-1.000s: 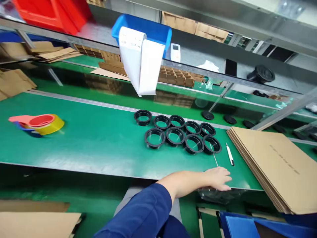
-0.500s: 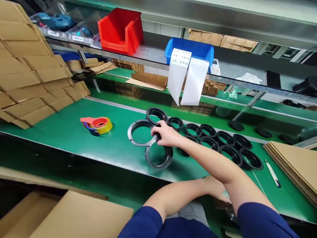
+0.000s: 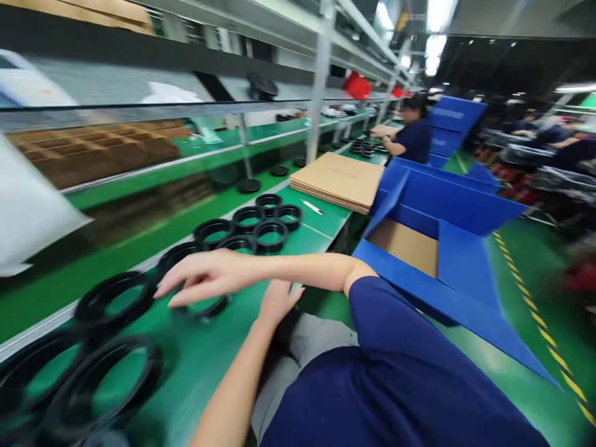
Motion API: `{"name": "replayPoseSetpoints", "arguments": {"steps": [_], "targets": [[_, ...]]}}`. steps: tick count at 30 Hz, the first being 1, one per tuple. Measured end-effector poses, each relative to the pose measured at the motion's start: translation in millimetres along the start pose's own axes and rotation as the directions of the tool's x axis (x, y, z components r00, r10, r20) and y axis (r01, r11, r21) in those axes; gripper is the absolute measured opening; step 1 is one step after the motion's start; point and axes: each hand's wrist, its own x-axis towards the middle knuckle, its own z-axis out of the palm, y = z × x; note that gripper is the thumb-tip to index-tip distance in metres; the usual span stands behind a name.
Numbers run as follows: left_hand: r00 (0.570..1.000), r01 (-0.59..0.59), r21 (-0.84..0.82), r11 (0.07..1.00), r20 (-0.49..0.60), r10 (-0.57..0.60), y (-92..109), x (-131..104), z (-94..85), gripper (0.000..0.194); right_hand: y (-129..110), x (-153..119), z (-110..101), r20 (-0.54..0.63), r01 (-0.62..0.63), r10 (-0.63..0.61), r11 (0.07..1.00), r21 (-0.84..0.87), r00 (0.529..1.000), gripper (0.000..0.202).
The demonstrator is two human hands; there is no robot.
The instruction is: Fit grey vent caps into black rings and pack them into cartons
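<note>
My right hand [image 3: 212,273] reaches across the green bench, its fingers stretched out and apart, with nothing held. Below it, partly covered, lies a black ring [image 3: 216,307]; another black ring [image 3: 114,298] is just beyond the fingertips. More black rings stand in rows, among them one farther along [image 3: 270,234] and a blurred near one [image 3: 105,385]. My left hand [image 3: 278,302] is low at the bench's front edge, beneath my right forearm. Its thumb sticks out to the side, the other fingers are foreshortened, and I see nothing in it.
Flat cardboard sheets [image 3: 338,177] are stacked on the bench beyond a white pen-like tool [image 3: 311,207]. An open blue box [image 3: 470,254] with a cardboard bottom stands at right. A co-worker [image 3: 414,136] sits farther along. Cardboard dividers [image 3: 93,152] lie under the shelf.
My view has swung right, bringing the blue box and co-worker into sight. My right hand has let go of the joined black rings it held.
</note>
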Motion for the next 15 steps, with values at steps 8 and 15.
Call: {"name": "replayPoseSetpoints", "arguments": {"steps": [8, 15], "targets": [[0.968, -0.219, 0.362, 0.906, -0.034, 0.247, -14.3, -2.2, 10.9, 0.059, -76.0, -321.6, -189.7, -0.961, -0.814, 0.136, 0.510, 0.276, -0.241, 0.034], [0.942, -0.254, 0.529, 0.810, -0.056, 0.332, -14.4, -0.9, 8.6, 0.061, -18.4, -446.2, -184.7, -0.801, -0.933, 0.487, -0.097, 0.348, -0.349, 0.032]]}}
